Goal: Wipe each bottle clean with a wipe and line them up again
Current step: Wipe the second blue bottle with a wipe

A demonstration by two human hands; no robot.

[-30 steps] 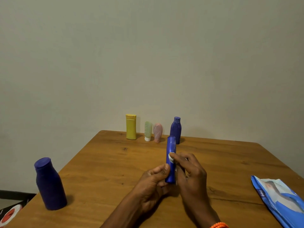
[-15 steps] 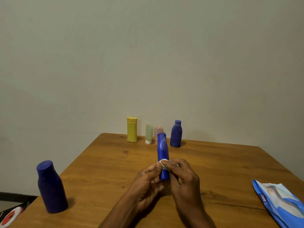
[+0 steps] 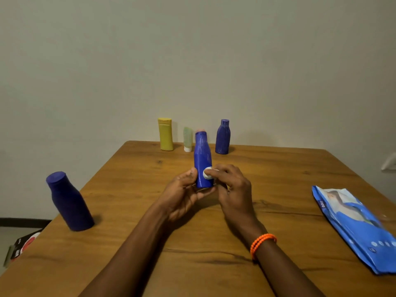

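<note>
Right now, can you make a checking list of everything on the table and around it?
Surface: wooden table, bare wood showing.
Job's things: blue bottle held upright; white wipe pressed on it; yellow bottle, green tube, pink tube mostly hidden and purple bottle lined up at the far edge; big purple bottle alone at left.
Clutter: blue wipes pack at right.
Hands: left hand grips the blue bottle; right hand pinches the wipe.
Cables: nothing seen.
Surroundings: plain wall; red and black thing on the floor.
</note>
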